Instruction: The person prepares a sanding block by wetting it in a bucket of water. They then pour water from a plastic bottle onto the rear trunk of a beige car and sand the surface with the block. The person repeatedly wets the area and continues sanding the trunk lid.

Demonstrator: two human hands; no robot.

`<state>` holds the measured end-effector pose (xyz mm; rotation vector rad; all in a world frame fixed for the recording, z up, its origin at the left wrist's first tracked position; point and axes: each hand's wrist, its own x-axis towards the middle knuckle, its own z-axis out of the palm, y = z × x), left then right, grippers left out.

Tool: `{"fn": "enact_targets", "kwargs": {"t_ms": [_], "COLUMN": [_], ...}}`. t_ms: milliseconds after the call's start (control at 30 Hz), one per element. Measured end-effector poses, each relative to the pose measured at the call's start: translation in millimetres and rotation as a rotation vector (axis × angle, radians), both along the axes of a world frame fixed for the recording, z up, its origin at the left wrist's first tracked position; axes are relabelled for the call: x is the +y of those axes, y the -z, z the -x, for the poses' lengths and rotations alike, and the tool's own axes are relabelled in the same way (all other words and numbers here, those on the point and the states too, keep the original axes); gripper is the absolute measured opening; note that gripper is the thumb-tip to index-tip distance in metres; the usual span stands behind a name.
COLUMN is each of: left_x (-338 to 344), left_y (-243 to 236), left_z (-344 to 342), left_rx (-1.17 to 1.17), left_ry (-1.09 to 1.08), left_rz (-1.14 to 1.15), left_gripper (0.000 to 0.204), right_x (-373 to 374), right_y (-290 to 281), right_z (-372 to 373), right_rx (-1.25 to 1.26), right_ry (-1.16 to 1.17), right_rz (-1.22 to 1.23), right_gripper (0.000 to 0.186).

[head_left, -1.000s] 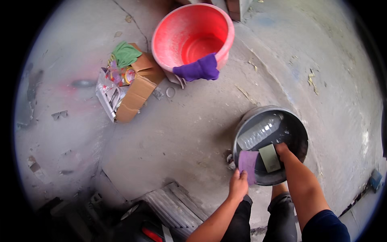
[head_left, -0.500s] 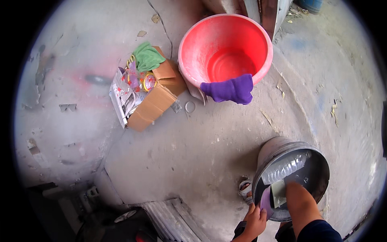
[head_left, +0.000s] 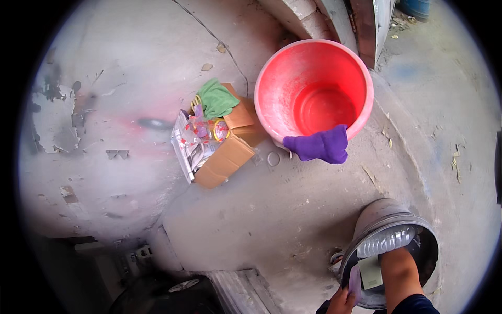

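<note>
At the lower right a dark grey bucket is tilted, its mouth toward me. My right forearm reaches into it, and that hand is hidden inside. A clear ribbed plastic bottle lies across the bucket's upper inside. Beside my forearm is a flat pale green piece, like card or paper. My left hand is closed on a thin lavender sheet-like piece at the bucket's left rim; its material is unclear.
A large red tub stands farther off, a purple cloth over its rim. Left of it, an open cardboard box holds papers, tape rolls and a green cloth. A pale ring lies on the floor.
The whole view has shifted, so the tub, box and bucket sit lower and farther right. My left hand still holds the lavender piece; my right arm is still in the bucket.
</note>
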<state>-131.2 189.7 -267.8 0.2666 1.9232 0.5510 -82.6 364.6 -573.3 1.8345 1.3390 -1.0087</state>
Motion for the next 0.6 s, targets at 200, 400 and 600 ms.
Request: {"fn": "enact_targets", "kwargs": {"t_ms": [200, 400, 600], "left_x": [-5, 31, 42], "left_y": [7, -18, -32], "left_z": [-12, 2, 8], "left_rx": [0.049, 0.043, 0.069], "left_ry": [-0.015, -0.056, -0.031], "left_rz": [0.047, 0.036, 0.025], "left_gripper": [0.046, 0.048, 0.035], "right_x": [-4, -23, -63], "right_y": [1, -7, -37], "right_z": [4, -21, -77], "right_rx": [0.005, 0.006, 0.112], "right_ry": [-0.034, -0.017, -0.031], "right_rz": [-0.004, -0.014, -0.102], "right_gripper": [0.055, 0.056, 0.058]}}
